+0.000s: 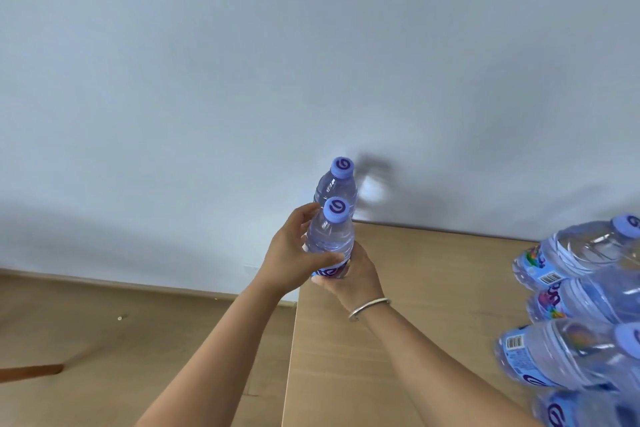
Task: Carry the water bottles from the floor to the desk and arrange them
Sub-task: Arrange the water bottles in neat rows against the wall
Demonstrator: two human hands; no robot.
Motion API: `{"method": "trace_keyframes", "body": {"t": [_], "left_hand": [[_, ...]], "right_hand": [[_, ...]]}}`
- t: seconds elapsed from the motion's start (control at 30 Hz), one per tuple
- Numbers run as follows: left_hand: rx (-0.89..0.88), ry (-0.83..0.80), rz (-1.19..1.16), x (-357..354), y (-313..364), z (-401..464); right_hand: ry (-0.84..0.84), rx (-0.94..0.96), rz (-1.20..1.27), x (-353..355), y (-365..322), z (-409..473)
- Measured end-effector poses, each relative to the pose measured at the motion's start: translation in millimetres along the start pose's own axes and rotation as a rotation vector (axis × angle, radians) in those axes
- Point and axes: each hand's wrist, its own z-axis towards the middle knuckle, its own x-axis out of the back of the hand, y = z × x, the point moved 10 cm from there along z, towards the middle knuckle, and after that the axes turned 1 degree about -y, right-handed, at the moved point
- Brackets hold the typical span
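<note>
Above the desk point(415, 288), both hands' grip point(294, 253) clasps two upright bottles point(330, 236).

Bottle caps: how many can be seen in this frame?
4. Two on the bottles in the hands: nearer cap, farther cap. Two at the right edge: upper cap, lower cap. Others may be out of frame.
</note>
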Motion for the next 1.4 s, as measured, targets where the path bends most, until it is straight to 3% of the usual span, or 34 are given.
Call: {"method": "trace_keyframes", "body": {"t": [0.27,0.43,0.57,0.73,0.97,1.17,1.4], "left_hand": [[0.115,0.110,0.014,-1,-24,-14],[0.288,0.180,0.196,-14,-43,-45],[0.347,0.033,0.224,-81,-54,-72],[0.123,-0.273,0.294,-182,-5,-76],[-0.285,-0.624,0.386,-310,77,-84],[-0.264,-0.528,0.308,-338,78,-68],[-0.127,-0.443,0.183,-303,74,-59]], "right_hand": [[-0.013,-0.066,-0.009,7,5,-6],[-0.018,-0.017,0.024,31,5,-47],[0.022,-0.068,0.050,63,40,-96],[0.153,-0.237,0.104,110,91,-148],[0.279,-0.293,0.077,164,114,-191],[0.306,-0.363,0.145,172,132,-206],[0.364,-0.430,0.262,177,139,-205]]}}
